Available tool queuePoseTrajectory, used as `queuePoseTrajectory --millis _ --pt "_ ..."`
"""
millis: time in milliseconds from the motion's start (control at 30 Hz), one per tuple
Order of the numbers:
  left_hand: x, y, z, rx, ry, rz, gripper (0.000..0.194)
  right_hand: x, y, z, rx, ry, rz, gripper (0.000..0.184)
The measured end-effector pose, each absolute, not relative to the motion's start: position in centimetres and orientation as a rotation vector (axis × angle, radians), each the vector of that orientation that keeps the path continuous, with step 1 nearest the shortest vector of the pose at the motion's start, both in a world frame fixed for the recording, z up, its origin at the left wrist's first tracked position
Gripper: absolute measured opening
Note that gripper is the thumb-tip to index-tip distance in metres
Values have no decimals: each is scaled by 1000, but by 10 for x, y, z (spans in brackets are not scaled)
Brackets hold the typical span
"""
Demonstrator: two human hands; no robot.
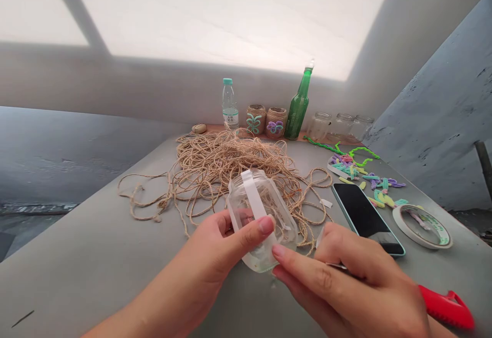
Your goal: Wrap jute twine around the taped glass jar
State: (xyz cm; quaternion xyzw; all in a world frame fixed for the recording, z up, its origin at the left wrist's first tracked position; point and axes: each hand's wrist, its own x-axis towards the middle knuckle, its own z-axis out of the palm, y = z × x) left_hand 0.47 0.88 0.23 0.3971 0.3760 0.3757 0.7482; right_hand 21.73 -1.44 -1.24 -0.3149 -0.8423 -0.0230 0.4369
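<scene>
Clear glass jar (pixel 261 220) with a white tape strip (pixel 251 192), tilted over the tabletop (pixel 77 286).

Left hand (pixel 226 240) grips it, fingers clamped round the far side, thumb across the front. Right hand (pixel 326 281) curls around a red-handled tool (pixel 448 307), one fingertip touching the jar's lower edge. Smooth glass, flat tape; coarse, tangled jute twine (pixel 230 169) lies just behind.

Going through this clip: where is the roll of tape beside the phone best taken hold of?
Probably by the outer rim of the roll of tape, pinched from above on the right side. It lies flat on the table, so the rim is easy to reach, and coming from the right keeps the hand clear of the phone.
</scene>
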Motion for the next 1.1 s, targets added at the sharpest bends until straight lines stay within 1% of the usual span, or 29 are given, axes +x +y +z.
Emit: queuePoseTrajectory --millis 67,167,367,500,733,967,1100 --pt "5 9 2 870 830 817 41 216 -15 -11 -811 -2096 -63 16" --pt "6 8 1 871 833 815 42 216 -15 -9 -819 -2095 -81 16" --pt "5 8 0 921 876 827 43 215 -19 -8 -851 -2152 -183 22" --pt "4 9 1 937 896 836 43 214 -23 -10 -874 -2121 -210 20" --pt "5 8 3 946 951 831 36 218 -14 -6 -744 -2169 -203 17" --pt "5 9 3 919 894 819 39 222 -23 -3 -793 -2249 -271 23" --pt "5 9 -3 912 879 813 35 217 -26 -2 -838 -2174 -222 24"
